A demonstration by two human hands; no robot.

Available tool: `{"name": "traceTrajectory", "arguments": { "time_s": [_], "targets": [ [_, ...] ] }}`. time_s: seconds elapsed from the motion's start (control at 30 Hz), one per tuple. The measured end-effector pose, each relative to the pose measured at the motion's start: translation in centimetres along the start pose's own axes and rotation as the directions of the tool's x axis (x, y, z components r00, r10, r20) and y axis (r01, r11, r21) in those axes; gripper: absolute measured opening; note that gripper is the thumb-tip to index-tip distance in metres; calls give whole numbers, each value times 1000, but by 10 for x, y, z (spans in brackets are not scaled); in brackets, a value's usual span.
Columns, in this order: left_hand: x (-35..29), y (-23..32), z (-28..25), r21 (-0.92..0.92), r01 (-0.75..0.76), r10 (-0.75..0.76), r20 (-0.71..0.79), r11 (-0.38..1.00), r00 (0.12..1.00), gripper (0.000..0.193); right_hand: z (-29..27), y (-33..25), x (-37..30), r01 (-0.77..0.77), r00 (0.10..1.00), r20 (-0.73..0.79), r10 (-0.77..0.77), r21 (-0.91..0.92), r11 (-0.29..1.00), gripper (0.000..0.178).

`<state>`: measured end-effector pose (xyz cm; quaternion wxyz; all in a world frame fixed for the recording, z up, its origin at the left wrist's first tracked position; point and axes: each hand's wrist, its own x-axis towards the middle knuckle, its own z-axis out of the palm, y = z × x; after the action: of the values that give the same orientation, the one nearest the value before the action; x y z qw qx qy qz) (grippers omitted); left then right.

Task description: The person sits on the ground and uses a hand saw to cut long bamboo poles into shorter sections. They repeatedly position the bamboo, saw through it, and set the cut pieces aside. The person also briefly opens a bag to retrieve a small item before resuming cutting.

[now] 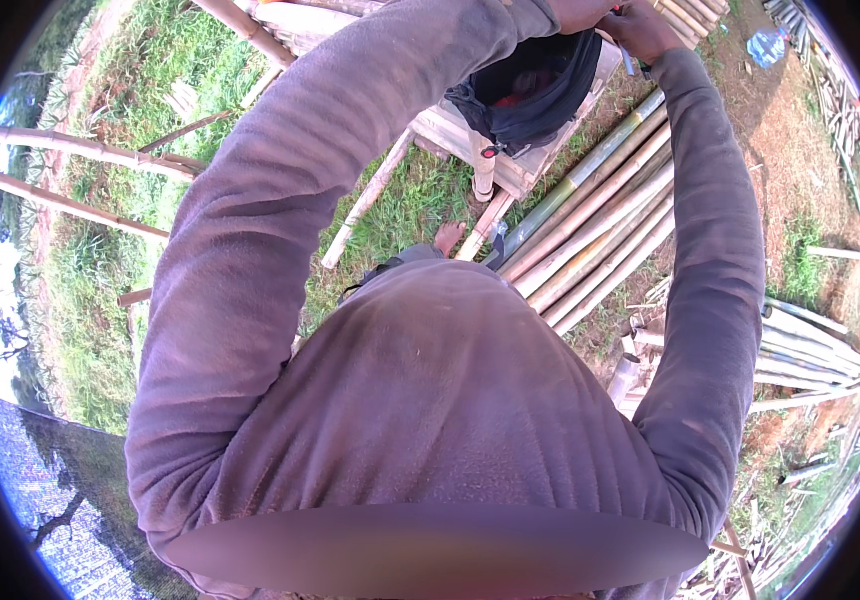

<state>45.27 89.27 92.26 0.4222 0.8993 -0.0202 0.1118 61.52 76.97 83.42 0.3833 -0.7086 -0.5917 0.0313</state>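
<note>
Both my arms in greyish-purple sleeves reach forward to the upper edge of the head view. There my left hand (580, 13) and my right hand (642, 32) come close together, just beyond a black bag (535, 88). The picture's edge cuts off most of the left hand, so its fingers are hidden. Bent inward, the fingers of my right hand close near a small red spot; what they hold is too small to make out. The bag sits open on a wooden bench (515, 178), with something reddish inside.
Long bamboo poles (590, 225) lie beside the bench on the right. More bamboo (805, 345) is stacked farther right. A clear plastic bottle (767, 47) lies on bare soil at upper right. Bamboo rails (90, 150) cross the grass at left. A bare foot (449, 236) shows near the bench.
</note>
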Motion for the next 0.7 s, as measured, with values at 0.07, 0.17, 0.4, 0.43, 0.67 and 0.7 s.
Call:
{"name": "traceTrajectory", "arguments": {
  "time_s": [0.07,0.17,0.4,0.43,0.67,0.7],
  "targets": [
    [2,-18,-4,279,-207,198,62,938,978,30,19,-2,-6,193,957,-212,-198,-44,980,31],
    [-8,-19,-7,529,-467,473,136,708,871,30,22,-3,-4,54,970,-199,-139,-379,924,24],
    [-122,-1,-5,780,-586,475,438,221,763,13,1,17,8,-367,922,-304,240,-491,790,28],
    [-146,-12,-1,780,-590,389,487,210,782,30,-3,6,9,-364,922,-308,235,-482,797,30],
    [-274,-85,45,586,-197,181,86,786,980,43,4,44,-96,-572,776,-380,504,-88,815,33],
    [-307,-107,58,473,18,-52,58,881,997,44,25,22,-135,-668,700,-318,640,25,743,35]
  ]
}}
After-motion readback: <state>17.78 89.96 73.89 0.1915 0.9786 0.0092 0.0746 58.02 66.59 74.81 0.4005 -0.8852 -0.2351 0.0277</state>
